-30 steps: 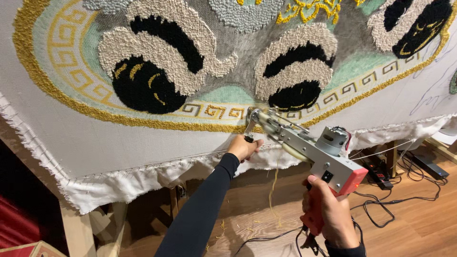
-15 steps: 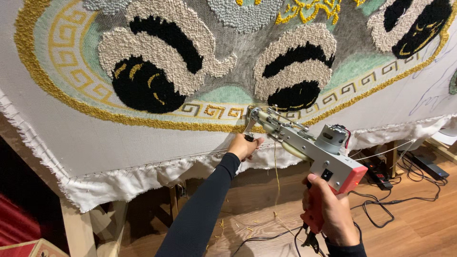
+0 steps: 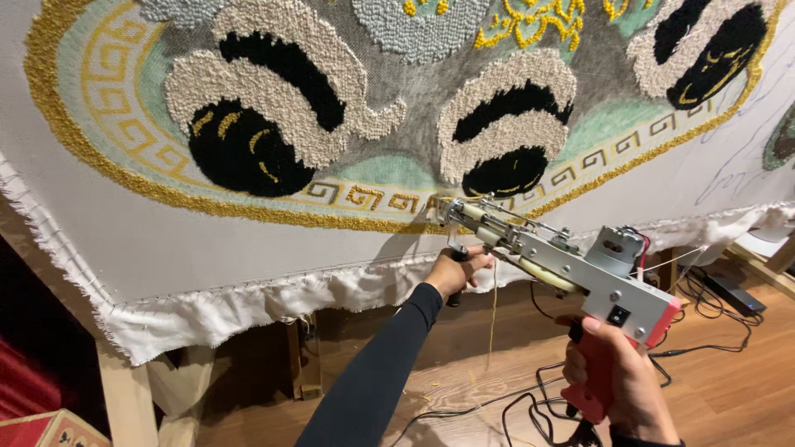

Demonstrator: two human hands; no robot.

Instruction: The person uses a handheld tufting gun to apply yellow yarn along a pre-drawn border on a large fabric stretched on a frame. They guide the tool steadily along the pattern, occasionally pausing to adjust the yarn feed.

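Observation:
A silver and red tufting gun (image 3: 580, 273) points its needle at the gold border band of a rug on stretched white cloth (image 3: 207, 248). My left hand (image 3: 458, 269), in a black sleeve, grips the gun's front handle just below the needle. My right hand (image 3: 617, 377) holds the red rear grip low at the right. A thin yellow yarn (image 3: 494, 306) hangs from the gun. The rug shows cream and black tufted curls (image 3: 273, 108), pale green fill and a gold key pattern (image 3: 364, 197).
A wooden frame post (image 3: 128, 397) stands at the lower left with frayed cloth edge (image 3: 207, 310) hanging over it. Black cables (image 3: 530, 401) trail across the wooden floor. A black power unit (image 3: 733, 291) lies at the right.
The gun and both hands have stayed almost in place, with the needle still at the gold border; the gun shifted very slightly.

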